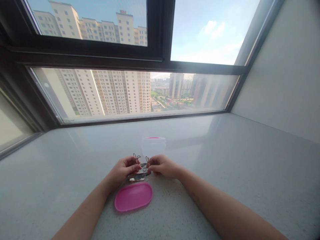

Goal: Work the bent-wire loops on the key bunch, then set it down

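A person's left hand and right hand meet over a pale window ledge, each grip closed, thumb against fingers, on brown looped cord. The left-hand cord rises in thin loops above the fingertips, and the right-hand cord stands up just beside it; whether the two are joined lower down cannot be made out. Both look light and springy, likely bendable and hard to break, thin enough to slip or snag, so a pinch near the base of the loops, where the fingers sit now, seems the surest hold. Below and between the hands lies a small cluster of metal items, some silvery and ring-shaped, too small to name with confidence; they look hard and smooth, and a loop dipped low could catch on them. On the near side rests a shallow pink oval piece, a lid or tray, just beside the cluster. Beyond the hands stands a translucent container, pink showing at its top, its lower front partly hidden by the fingers. Behind, a dark window frame looks out on apartment towers.
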`<state>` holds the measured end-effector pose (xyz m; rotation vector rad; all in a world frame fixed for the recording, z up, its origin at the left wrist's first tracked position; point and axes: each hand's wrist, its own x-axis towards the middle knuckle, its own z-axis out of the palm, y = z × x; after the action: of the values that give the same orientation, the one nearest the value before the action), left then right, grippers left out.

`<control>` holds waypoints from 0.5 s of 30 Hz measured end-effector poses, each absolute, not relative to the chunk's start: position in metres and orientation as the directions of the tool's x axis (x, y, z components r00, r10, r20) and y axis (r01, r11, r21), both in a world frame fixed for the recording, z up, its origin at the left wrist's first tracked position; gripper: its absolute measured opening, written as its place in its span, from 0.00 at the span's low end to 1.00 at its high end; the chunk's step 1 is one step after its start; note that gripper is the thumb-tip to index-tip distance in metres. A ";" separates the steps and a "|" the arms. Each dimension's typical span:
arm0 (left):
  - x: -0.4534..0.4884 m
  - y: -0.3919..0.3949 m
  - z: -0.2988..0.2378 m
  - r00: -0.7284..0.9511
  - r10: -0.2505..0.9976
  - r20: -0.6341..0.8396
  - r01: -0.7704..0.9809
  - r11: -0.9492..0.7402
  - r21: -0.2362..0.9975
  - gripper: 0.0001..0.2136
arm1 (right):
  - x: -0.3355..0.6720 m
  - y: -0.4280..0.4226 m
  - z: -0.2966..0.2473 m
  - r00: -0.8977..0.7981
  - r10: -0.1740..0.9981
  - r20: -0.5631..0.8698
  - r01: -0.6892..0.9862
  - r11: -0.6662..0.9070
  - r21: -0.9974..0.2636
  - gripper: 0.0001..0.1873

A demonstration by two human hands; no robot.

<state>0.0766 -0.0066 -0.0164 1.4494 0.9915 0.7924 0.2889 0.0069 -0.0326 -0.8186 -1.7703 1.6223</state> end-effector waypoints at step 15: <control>0.075 -0.003 -0.020 0.420 0.905 -0.070 0.134 0.015 0.991 0.15 | 0.289 0.006 -0.033 -0.614 0.789 0.020 0.058 0.071 -0.996 0.11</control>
<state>0.0754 -0.0031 -0.0202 1.4445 0.9864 0.7861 0.2889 0.0062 -0.0328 -0.8434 -1.7651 1.5974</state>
